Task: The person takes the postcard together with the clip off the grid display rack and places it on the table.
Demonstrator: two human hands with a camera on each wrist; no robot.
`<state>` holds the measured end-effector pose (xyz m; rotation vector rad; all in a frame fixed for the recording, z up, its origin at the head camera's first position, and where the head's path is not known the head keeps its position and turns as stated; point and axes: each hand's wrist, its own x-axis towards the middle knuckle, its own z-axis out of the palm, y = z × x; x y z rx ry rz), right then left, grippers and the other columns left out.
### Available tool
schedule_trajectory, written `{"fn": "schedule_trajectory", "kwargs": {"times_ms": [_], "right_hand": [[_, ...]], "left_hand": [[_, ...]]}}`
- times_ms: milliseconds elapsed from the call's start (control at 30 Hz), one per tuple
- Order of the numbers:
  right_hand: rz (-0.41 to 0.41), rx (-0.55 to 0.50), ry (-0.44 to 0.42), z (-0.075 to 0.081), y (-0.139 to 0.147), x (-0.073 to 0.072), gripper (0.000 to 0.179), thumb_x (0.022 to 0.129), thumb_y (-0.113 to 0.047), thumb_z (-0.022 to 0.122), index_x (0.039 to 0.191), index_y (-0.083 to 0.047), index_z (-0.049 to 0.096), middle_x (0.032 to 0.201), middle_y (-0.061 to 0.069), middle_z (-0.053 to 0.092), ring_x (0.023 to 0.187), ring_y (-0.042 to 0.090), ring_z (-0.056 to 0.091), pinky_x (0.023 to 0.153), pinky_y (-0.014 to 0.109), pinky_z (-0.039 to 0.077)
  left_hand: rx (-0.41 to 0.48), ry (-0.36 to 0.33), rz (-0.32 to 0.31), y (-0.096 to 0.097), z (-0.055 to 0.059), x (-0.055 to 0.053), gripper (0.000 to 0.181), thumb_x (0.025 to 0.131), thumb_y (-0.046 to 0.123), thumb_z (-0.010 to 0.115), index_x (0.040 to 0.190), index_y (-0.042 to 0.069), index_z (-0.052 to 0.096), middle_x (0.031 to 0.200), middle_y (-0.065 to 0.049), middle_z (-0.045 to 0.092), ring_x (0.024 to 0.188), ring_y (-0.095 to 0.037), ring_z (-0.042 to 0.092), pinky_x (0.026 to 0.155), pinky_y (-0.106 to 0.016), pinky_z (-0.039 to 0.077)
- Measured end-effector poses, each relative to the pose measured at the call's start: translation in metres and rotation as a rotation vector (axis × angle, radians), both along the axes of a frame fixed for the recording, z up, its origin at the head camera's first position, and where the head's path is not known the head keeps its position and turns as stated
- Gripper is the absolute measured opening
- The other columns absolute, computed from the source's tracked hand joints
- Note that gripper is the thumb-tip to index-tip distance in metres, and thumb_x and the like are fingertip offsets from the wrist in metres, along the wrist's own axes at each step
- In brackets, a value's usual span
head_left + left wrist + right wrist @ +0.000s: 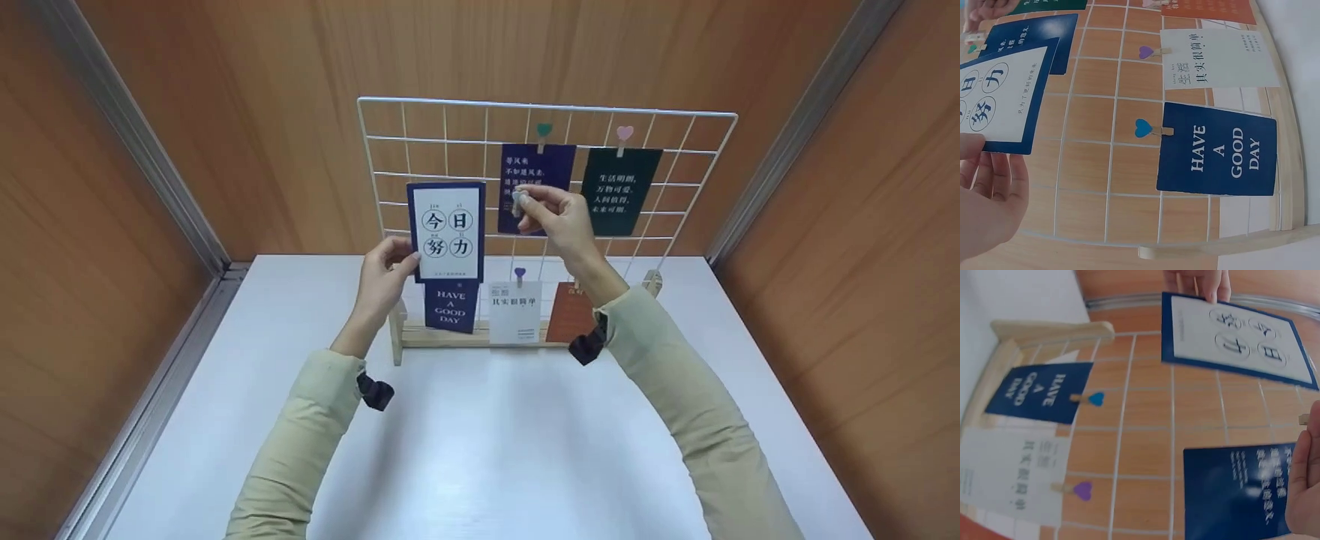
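Beige sleeves point(705, 409) lie nearest the head camera and extend toward the wire grid point(450, 100), the reference for all positions below; sides of the grid are as seen by the person. Each cuff carries a black device point(375, 391). The left hand point(384, 270) grasps the navy-bordered card point(448, 232) by its lower left edge, with the thumb on the printed face and the fingers behind. This card is upright in front of the grid's left part, overlapping the top of the HAVE A GOOD DAY card point(1217, 149) in the head view; contact between the navy-bordered card and the wires cannot be determined. The right hand point(561, 225) pinches the pale clip point(517, 202) between thumb and fingers in front of the grid's middle, covering part of the dark blue card point(547, 169). The dark blue card hangs on the grid's upper part under the green heart clip point(544, 130); to its right, the dark green card point(622, 195) hangs from the pink heart clip point(625, 133). Along the grid's bottom, from left to right, are the HAVE A GOOD DAY card with the blue heart clip point(1144, 128), the white card point(514, 315) with the purple heart clip point(520, 274), and the orange-red card point(568, 315), partly hidden by the right arm. Beneath the grid, the wooden base point(450, 342) stands on the white table point(465, 420).
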<state>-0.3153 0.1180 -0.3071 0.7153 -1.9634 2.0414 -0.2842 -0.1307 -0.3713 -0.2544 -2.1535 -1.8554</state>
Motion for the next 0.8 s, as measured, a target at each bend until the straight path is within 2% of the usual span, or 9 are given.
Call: {"fn": "schedule_trajectory", "kwargs": {"times_ms": [133, 233, 367, 467, 600, 800], "right_hand": [[0.0, 0.007, -0.019, -0.012, 0.018, 0.003, 0.025, 0.086, -0.009, 0.056, 0.104, 0.008, 0.059, 0.079, 0.016, 0.06, 0.06, 0.014, 0.057, 0.061, 0.026, 0.05], [-0.011, 0.003, -0.034, -0.021, 0.032, 0.006, 0.027, 0.086, -0.007, 0.056, 0.105, 0.012, 0.056, 0.075, 0.014, 0.061, 0.059, 0.014, 0.057, 0.06, 0.026, 0.05], [-0.038, 0.003, -0.069, -0.032, 0.052, 0.01, 0.03, 0.085, -0.008, 0.057, 0.105, 0.014, 0.055, 0.07, 0.01, 0.061, 0.058, 0.012, 0.057, 0.058, 0.026, 0.05], [-0.046, -0.003, -0.096, -0.041, 0.067, 0.013, 0.03, 0.085, -0.009, 0.058, 0.105, 0.013, 0.055, 0.068, 0.01, 0.061, 0.057, 0.013, 0.057, 0.058, 0.028, 0.05], [-0.066, -0.005, -0.148, -0.052, 0.088, 0.017, 0.027, 0.086, -0.009, 0.057, 0.104, 0.011, 0.056, 0.068, 0.009, 0.061, 0.057, 0.014, 0.057, 0.059, 0.028, 0.051], [-0.12, 0.045, -0.251, -0.067, 0.117, 0.026, 0.027, 0.087, -0.014, 0.056, 0.105, 0.005, 0.056, 0.067, 0.003, 0.06, 0.061, 0.012, 0.057, 0.063, 0.026, 0.05]], "left_hand": [[0.012, -0.022, -0.019, -0.005, -0.007, 0.006, 0.015, 0.087, 0.002, 0.051, 0.102, -0.003, 0.053, 0.097, -0.011, 0.053, 0.091, -0.019, 0.05, 0.081, -0.027, 0.043], [0.01, -0.06, -0.033, -0.007, -0.005, 0.018, 0.017, 0.088, 0.001, 0.049, 0.104, -0.005, 0.051, 0.1, -0.013, 0.052, 0.094, -0.021, 0.049, 0.084, -0.028, 0.042], [0.004, -0.116, -0.034, -0.014, -0.017, 0.025, 0.02, 0.088, 0.002, 0.05, 0.106, -0.006, 0.051, 0.103, -0.015, 0.052, 0.097, -0.022, 0.049, 0.085, -0.028, 0.042], [-0.008, -0.147, -0.023, -0.022, -0.036, 0.022, 0.02, 0.088, 0.005, 0.051, 0.106, -0.003, 0.052, 0.102, -0.013, 0.052, 0.096, -0.021, 0.049, 0.084, -0.027, 0.043], [-0.028, -0.195, -0.012, -0.027, -0.048, 0.026, 0.018, 0.088, 0.005, 0.051, 0.104, -0.003, 0.052, 0.101, -0.013, 0.052, 0.095, -0.021, 0.049, 0.083, -0.027, 0.043], [-0.018, -0.261, -0.02, -0.033, -0.064, 0.032, 0.02, 0.088, 0.006, 0.051, 0.106, -0.003, 0.052, 0.1, -0.013, 0.053, 0.093, -0.021, 0.051, 0.081, -0.027, 0.045]]}}
